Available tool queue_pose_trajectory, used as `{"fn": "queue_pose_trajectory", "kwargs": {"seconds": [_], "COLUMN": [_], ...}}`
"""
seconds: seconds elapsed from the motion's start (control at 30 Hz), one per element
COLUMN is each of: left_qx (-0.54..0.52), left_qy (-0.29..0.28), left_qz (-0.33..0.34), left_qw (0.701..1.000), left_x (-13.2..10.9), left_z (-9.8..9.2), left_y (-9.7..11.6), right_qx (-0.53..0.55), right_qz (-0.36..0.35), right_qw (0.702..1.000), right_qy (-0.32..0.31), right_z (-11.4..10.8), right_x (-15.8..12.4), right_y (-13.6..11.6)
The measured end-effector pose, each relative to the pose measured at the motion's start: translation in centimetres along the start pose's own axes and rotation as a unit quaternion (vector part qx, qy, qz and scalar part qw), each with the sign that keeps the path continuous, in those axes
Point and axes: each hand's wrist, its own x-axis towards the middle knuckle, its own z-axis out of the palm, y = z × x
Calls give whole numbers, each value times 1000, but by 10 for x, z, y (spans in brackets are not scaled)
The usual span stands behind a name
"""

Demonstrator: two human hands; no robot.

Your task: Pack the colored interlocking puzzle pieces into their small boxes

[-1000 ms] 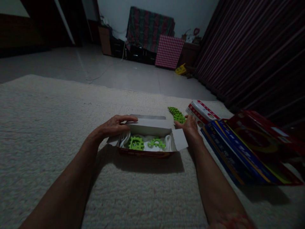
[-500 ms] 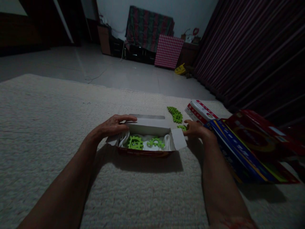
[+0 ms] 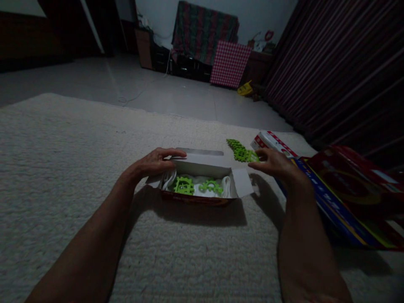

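Note:
My left hand (image 3: 158, 162) grips the back left corner of a small open cardboard box (image 3: 195, 202), dark red outside and white inside. In the box lie a green gear-edged square piece (image 3: 184, 186) and a second green toothed piece (image 3: 211, 186), with folded white material (image 3: 226, 186) at the right end. Right of the box, my right hand (image 3: 273, 163) pinches a green toothed plastic piece (image 3: 253, 156) between thumb and fingers. Its far side meets the view of an overlapping row of similar green pieces (image 3: 238, 150); whether they touch I cannot tell.
A white and red box (image 3: 273, 143) lies beyond my right hand. Larger blue and dark red boxes (image 3: 344, 181) stand at the right, close to my right forearm. Everything rests on a cream quilted mat (image 3: 78, 168); tiled floor (image 3: 189, 99) lies behind it.
My right hand has closed on the green piece and raised it slightly, away from the mat beside the box. My left hand stays on the box. The whole view has shifted a little.

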Motion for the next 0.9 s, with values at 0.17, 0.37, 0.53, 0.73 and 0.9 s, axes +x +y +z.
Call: {"fn": "queue_pose_trajectory", "kwargs": {"seconds": [0.17,0.37,0.53,0.73,0.9], "left_qx": [-3,-35,-35,-28,-28], "left_qy": [5,5,2,5,7], "left_qz": [-6,-9,-12,-6,-17], "left_qw": [1000,999,999,1000,999], "left_x": [1,0,0,1,0], "left_z": [0,1,1,1,1], "left_y": [-5,-7,-5,-2,-3], "right_qx": [91,101,-31,-128,-124], "right_qz": [-108,-247,-229,-207,-175], "right_qw": [990,963,968,960,961], "right_qy": [29,-44,-99,-139,-175], "right_z": [-25,-6,3,4,9], "right_x": [-19,-35,-40,-41,-41], "right_y": [-80,-150,-157,-160,-156]}}
